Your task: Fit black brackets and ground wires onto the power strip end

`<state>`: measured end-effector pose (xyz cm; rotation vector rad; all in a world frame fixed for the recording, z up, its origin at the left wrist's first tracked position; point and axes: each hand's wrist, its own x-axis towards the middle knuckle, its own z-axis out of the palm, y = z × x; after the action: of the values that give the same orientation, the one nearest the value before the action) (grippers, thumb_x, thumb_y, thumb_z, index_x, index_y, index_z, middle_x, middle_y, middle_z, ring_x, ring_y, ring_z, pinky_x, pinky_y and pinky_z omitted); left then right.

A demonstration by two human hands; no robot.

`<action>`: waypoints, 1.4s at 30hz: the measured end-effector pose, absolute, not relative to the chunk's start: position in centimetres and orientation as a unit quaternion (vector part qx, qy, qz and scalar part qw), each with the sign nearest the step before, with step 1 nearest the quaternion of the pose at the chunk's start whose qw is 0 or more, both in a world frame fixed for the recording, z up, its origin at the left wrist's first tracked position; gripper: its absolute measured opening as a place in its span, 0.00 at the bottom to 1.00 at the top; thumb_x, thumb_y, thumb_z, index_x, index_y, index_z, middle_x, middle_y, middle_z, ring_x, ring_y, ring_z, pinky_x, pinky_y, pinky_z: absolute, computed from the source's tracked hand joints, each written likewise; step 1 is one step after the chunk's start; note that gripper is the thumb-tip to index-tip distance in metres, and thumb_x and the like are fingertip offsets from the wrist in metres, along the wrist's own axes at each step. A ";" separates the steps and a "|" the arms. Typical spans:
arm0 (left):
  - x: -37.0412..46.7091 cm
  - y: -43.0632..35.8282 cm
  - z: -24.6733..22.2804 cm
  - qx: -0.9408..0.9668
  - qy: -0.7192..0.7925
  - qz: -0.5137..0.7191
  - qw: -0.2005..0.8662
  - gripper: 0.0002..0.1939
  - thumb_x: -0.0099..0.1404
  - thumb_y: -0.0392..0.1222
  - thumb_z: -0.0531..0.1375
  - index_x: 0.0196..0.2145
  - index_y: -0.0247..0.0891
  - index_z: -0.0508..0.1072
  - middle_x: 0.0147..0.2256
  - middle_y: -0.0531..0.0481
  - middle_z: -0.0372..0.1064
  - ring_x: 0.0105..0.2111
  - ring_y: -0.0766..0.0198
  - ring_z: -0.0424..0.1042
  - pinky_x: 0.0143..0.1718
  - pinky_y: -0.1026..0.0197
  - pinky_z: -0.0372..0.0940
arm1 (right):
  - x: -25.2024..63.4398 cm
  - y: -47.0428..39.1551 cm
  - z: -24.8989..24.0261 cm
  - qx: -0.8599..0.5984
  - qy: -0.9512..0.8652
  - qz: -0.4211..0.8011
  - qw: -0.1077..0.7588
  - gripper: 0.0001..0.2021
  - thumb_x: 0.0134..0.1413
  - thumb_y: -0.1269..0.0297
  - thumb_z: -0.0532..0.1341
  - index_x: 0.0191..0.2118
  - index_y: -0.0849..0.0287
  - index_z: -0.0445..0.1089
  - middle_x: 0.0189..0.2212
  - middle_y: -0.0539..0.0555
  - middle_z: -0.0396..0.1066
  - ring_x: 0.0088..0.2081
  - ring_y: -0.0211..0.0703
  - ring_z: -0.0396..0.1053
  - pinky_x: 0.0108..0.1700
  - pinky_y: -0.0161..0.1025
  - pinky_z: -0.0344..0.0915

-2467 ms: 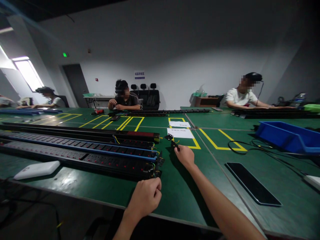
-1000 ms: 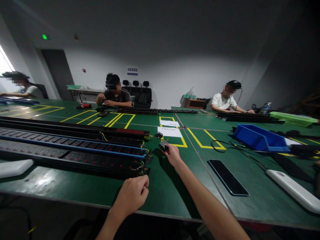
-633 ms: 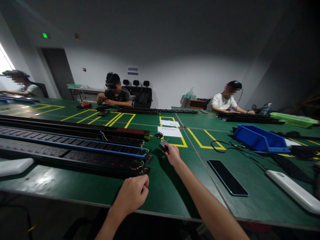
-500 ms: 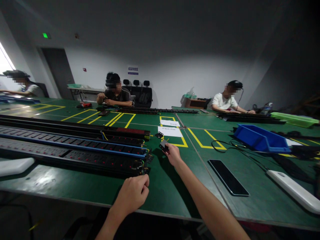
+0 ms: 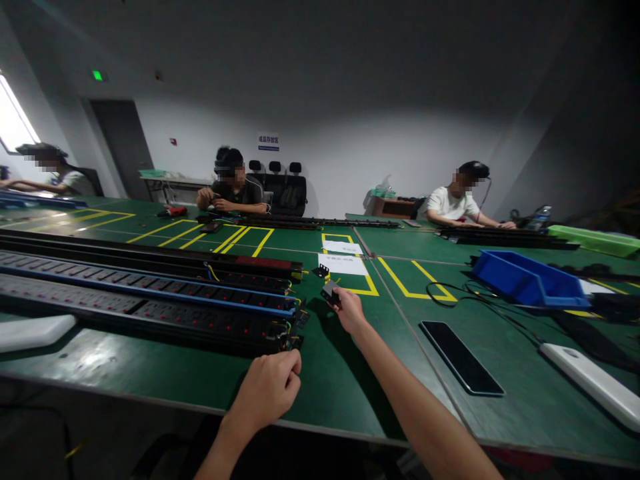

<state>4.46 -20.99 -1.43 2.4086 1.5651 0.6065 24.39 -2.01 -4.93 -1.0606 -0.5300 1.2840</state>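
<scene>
My right hand [image 5: 349, 308] pinches a small dark grey box-like part [image 5: 329, 292] above the green table, to the right of the rails' ends. Just beyond that part lies a black bracket [image 5: 321, 270] with holes in it. My left hand [image 5: 273, 383] is curled closed near the table's front edge, by the end of the nearest power strip [image 5: 210, 323]. Whatever its fingers hold, if anything, is hidden. Green and yellow wires and a black end piece [image 5: 300, 317] stick out at the strips' ends. A blue-edged strip [image 5: 200, 296] lies behind the nearest one.
A phone [image 5: 461, 357], a white power bank [image 5: 593, 383] with a cable and a blue bin [image 5: 527, 280] are on the right. Paper sheets [image 5: 345, 264] lie ahead, by yellow tape outlines. Another white object [image 5: 35, 332] lies left. Three people sit across the table.
The whole view has shifted slightly, so things appear a little further right. Both hands keep nearly the same pose, with the grey part still in my right hand.
</scene>
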 end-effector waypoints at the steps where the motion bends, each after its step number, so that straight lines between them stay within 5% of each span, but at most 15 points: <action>1: 4.5 -21.0 -1.4 0.816 0.531 0.205 0.103 0.08 0.58 0.28 0.52 0.29 0.41 0.64 0.26 0.55 0.68 0.27 0.64 0.68 0.31 0.60 0.50 | 24.4 -2.0 -4.9 -0.466 -0.234 0.562 0.642 0.04 0.46 0.72 0.65 0.30 0.60 0.69 0.22 0.50 0.72 0.23 0.38 0.71 0.24 0.31 0.70; 42: 4.3 -20.9 -1.8 0.817 0.530 0.204 0.102 0.08 0.59 0.29 0.52 0.30 0.41 0.63 0.27 0.55 0.68 0.28 0.64 0.68 0.31 0.59 0.49 | 24.2 -2.1 -5.1 -0.489 -0.274 0.536 0.631 0.06 0.42 0.69 0.66 0.30 0.60 0.70 0.21 0.48 0.72 0.22 0.37 0.69 0.21 0.31 0.64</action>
<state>4.35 -20.91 -1.82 2.4112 1.5643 0.6014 24.19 -2.12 -5.10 -1.1205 -0.6269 1.2275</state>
